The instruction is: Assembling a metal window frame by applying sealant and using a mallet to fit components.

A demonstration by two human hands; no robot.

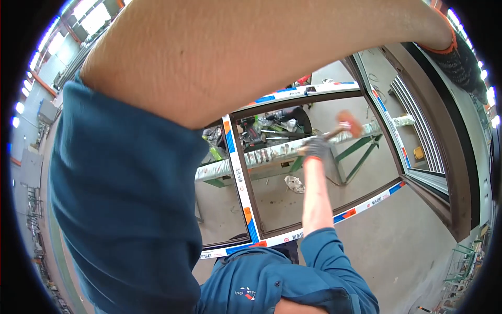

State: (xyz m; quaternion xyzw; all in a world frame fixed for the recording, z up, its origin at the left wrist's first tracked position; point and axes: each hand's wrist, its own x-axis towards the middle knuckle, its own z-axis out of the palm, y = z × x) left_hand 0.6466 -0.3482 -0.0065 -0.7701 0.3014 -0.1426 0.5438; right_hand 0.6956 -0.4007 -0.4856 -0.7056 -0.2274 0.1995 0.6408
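Observation:
My right hand (pixel 315 148), in a dark glove with an orange cuff, is closed round the handle of a mallet. The reddish mallet head (pixel 349 124) points up and right, blurred by motion, over an opening of the window frame (pixel 239 172). That brown frame carries white, blue and orange protective tape. My left forearm crosses the top of the view to the right. Its gloved left hand (pixel 457 65) is beside a dark brown sash (pixel 434 110) that stands out from the frame's right side. The left fingers are dim at the rim, and their grip is unclear.
Beneath the frame runs a wrapped beam (pixel 272 153) on green legs (pixel 358 157). Power tools (pixel 252 135) and loose parts lie on it behind the left opening. A crumpled pale scrap (pixel 295 183) is on the floor. Racks (pixel 463 267) stand at the lower right.

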